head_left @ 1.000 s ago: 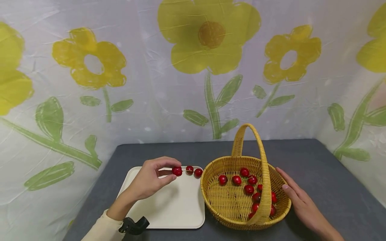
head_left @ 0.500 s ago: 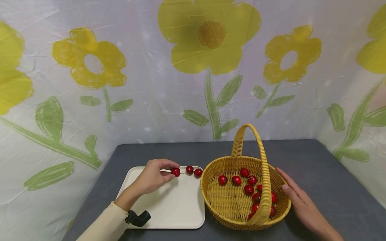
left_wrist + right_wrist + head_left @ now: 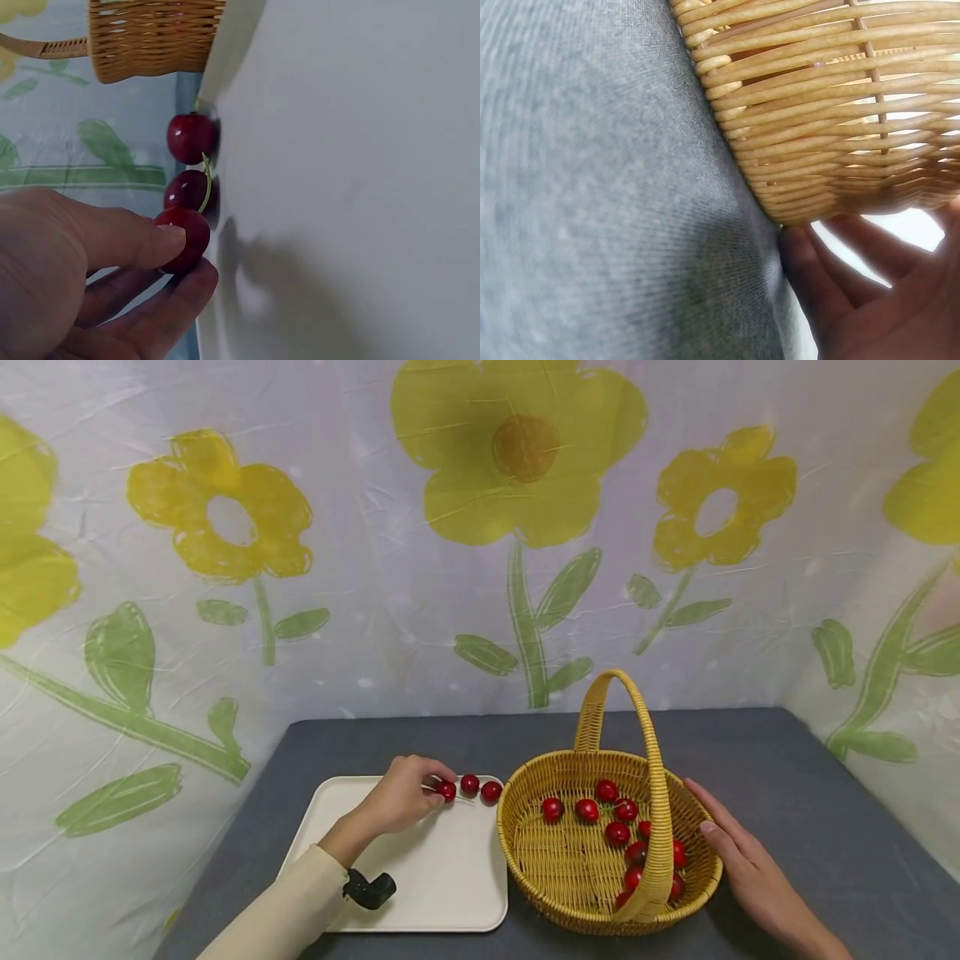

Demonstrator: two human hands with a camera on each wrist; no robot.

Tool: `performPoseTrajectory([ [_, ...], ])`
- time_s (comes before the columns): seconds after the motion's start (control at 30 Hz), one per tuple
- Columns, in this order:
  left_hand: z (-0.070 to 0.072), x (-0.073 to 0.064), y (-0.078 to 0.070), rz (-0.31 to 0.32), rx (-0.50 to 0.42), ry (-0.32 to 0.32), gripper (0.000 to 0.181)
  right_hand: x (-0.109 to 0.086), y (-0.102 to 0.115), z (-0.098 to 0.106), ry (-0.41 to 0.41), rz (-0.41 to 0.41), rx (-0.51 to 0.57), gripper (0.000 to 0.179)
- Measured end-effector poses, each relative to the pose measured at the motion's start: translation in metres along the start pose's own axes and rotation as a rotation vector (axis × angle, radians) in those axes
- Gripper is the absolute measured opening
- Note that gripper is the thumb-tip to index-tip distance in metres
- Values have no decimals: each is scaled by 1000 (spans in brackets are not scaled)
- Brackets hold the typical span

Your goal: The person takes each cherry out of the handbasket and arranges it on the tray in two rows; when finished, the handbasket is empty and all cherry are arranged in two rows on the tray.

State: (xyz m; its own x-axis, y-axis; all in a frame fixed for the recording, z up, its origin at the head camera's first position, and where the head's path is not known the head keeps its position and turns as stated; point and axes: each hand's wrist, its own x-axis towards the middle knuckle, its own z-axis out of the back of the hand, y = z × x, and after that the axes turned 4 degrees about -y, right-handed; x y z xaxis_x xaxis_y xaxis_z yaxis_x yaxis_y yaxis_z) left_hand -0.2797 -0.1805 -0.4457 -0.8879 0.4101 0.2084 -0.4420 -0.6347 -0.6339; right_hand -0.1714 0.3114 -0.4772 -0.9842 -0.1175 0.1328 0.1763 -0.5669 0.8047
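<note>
My left hand (image 3: 401, 793) pinches a red cherry (image 3: 187, 238) between thumb and fingers, over the far edge of the white tray (image 3: 427, 877). Its green stem points away from the fingertips. Two other cherries lie beside it along that edge: a nearer one (image 3: 184, 190) and a farther one (image 3: 192, 138), close to the basket. At the right, my right hand (image 3: 753, 864) rests its extended fingers against the outside of the yellow wicker basket (image 3: 540, 893). In the right wrist view the fingers touch the basket's lower weave (image 3: 817, 172). Several cherries (image 3: 617, 834) lie inside the basket.
The basket's tall handle (image 3: 652, 760) arches up and hides part of the cherries at its right side. Tray and basket stand side by side on a dark grey table (image 3: 787, 777). Behind hangs a cloth with painted yellow flowers (image 3: 525, 452).
My left hand has shifted right and turned with the pinched cherry, bringing it closer to the other two on the tray. My right hand stays against the basket.
</note>
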Motion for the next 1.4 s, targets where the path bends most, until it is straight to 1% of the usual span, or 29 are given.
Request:
performPoseTrajectory([
  [0.1, -4, 1, 1, 13, 8, -1, 30, 0, 0, 0, 2, -1, -2, 55],
  [0.23, -7, 1, 1, 25, 29, -18, 30, 1, 0, 0, 9, -6, 3, 55],
  [0.5, -9, 5, -1, 5, 16, -22, 31, 0, 0, -1, 2, -7, 3, 55],
  [0.73, -11, 6, -2, -14, 43, -44, 32, 1, -1, -1, 1, -2, 25, 55],
  [0.83, -10, 4, -1, -14, 34, -46, 35, 1, -1, -1, 4, -3, 33, 55],
  [0.9, -8, 2, -1, 4, 36, -54, 37, 1, -1, -1, 6, -7, 32, 55],
  [1.0, -1, -2, -4, 38, 23, -88, 42, 0, -1, -1, 10, -20, 20, 55],
  [1.07, 6, -4, -9, 63, 0, -118, 45, 0, -1, 0, 11, -28, 3, 55],
  [1.1, 8, -4, -11, 64, -22, -129, 47, 0, -1, 1, 12, -29, -2, 55],
  [1.2, 16, -6, -21, 37, -102, -142, 48, 0, -1, 2, 10, -28, -12, 55],
  [1.3, 19, -7, -32, 1, -213, -121, 47, 1, -1, 2, 15, -24, -7, 55],
  [1.4, 20, -7, -44, -22, -355, -68, 45, 1, 1, 1, 21, -28, -1, 55],
])
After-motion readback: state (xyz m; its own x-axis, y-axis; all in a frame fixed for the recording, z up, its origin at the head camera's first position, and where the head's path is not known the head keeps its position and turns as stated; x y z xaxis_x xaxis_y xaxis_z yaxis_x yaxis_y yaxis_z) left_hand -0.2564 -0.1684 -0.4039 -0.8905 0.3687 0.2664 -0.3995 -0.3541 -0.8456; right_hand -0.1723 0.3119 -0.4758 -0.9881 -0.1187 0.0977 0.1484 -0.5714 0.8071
